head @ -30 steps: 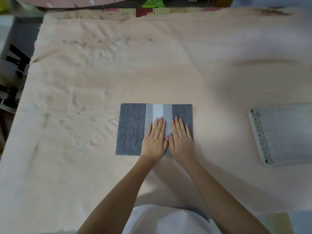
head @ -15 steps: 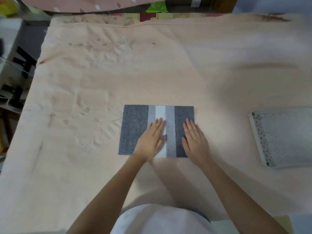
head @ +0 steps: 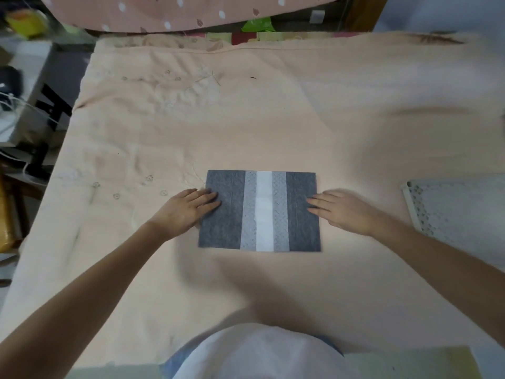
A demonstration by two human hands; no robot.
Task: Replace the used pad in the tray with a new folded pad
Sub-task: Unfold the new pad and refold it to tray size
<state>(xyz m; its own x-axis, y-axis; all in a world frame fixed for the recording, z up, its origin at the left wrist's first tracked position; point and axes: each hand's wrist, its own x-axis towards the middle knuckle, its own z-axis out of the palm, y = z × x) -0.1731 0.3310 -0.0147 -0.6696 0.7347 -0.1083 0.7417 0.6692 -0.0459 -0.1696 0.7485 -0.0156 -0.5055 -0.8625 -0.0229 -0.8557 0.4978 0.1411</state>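
Note:
A folded pad (head: 262,212), dark grey at both sides with lighter grey strips and a white band down the middle, lies flat on the peach cloth. My left hand (head: 187,210) lies at the pad's left edge, its straight fingertips touching the grey flap. At the right edge my right hand (head: 344,212) has flat fingers reaching onto the pad. A white perforated tray (head: 451,212) lies at the far right, partly cut off by the frame; whether it holds a pad is hidden.
The peach embroidered cloth (head: 273,119) covers the whole work surface. Clutter and cables (head: 24,110) sit beyond its left edge. A pink patterned fabric (head: 177,12) and a green bag (head: 257,24) lie past the far edge.
Both hands have slid apart from the pad's middle to its left and right edges. The pad has stayed flat in the same place.

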